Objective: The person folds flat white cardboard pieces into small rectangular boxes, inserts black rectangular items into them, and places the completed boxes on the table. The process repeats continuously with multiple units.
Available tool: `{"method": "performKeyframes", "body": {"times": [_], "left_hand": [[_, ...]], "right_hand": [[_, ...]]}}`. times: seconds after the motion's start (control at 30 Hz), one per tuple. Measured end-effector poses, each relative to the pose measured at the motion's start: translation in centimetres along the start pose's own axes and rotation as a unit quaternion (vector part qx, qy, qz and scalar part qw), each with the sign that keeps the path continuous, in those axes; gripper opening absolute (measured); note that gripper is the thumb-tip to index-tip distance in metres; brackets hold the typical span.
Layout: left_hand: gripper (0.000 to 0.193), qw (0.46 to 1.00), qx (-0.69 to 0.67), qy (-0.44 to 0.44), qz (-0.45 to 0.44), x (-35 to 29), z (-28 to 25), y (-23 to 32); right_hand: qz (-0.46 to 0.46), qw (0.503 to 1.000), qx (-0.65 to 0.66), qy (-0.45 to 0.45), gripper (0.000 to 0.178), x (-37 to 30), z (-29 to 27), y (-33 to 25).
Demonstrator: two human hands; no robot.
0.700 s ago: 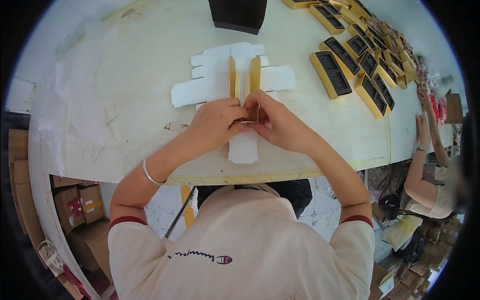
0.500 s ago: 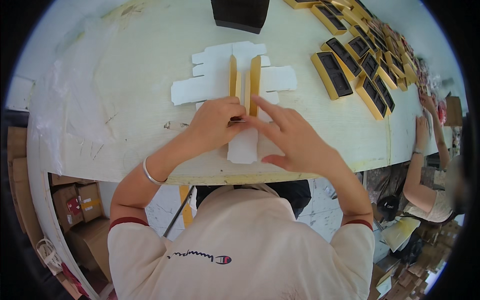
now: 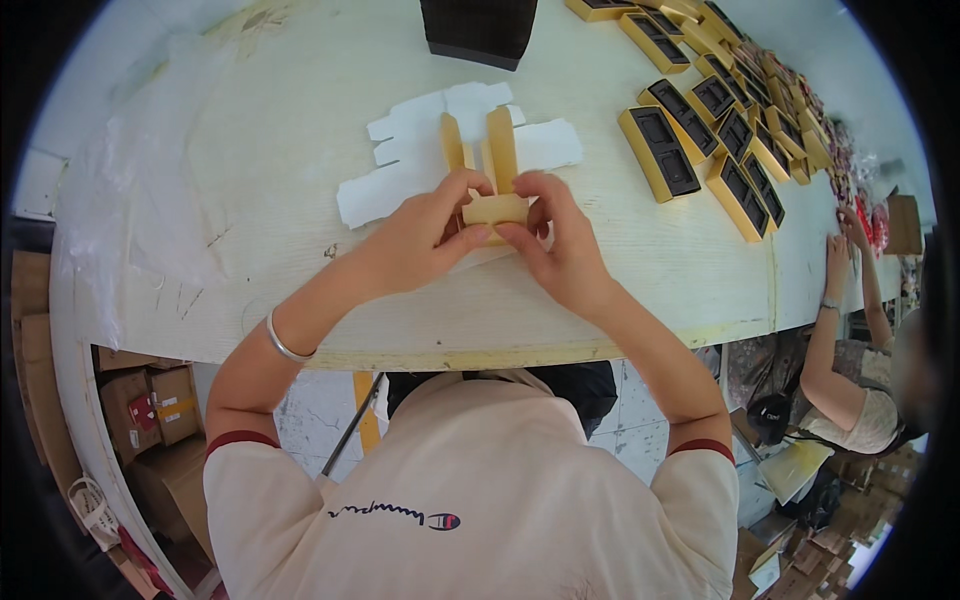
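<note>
A partly folded gold cardboard box (image 3: pixel 503 150) lies in front of me, its two long gold sides standing up. White flaps and blanks (image 3: pixel 372 198) spread flat around it on the table. My left hand (image 3: pixel 432 222) pinches the left corner of the near end panel, thumb on the outside. On the right corner, my right hand (image 3: pixel 560 240) grips the same panel with thumb and curled fingers. That end panel (image 3: pixel 495 209) stands raised between the two hands, its gold face toward me. The fingertips behind the panel are partly hidden.
A black block-shaped box (image 3: pixel 478 35) stands at the far middle. Many gold boxes with black inserts (image 3: pixel 665 150) crowd the far right. Clear plastic film (image 3: pixel 150 200) lies at the left. A co-worker's hands (image 3: pixel 842 255) work at the right edge.
The near end flap, flat before, is now folded up. My right hand has closed from spread fingers onto its right corner; the left has shifted to its left corner. The blanks have turned slightly.
</note>
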State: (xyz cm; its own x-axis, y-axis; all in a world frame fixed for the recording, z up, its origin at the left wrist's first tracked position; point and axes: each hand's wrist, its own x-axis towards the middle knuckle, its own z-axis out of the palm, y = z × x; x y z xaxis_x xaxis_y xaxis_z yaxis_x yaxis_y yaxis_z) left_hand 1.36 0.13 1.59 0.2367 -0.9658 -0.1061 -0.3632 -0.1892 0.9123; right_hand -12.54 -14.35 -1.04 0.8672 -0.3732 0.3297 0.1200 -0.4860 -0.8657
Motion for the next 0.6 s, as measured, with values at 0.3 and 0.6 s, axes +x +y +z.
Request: {"method": "performKeyframes", "body": {"times": [0.3, 0.6], "left_hand": [[0.019, 0.978, 0.032, 0.167, 0.124, 0.3, 2.6, -1.4], [0.009, 0.975, 0.182, 0.11, 0.07, 0.2, 1.5, -0.8]], "right_hand": [[-0.276, 0.874, -0.4, -0.032, 0.026, -0.2, -0.6, 0.9], [-0.094, 0.928, -0.255, -0.254, 0.02, 2.6, -1.7, -0.1]]}}
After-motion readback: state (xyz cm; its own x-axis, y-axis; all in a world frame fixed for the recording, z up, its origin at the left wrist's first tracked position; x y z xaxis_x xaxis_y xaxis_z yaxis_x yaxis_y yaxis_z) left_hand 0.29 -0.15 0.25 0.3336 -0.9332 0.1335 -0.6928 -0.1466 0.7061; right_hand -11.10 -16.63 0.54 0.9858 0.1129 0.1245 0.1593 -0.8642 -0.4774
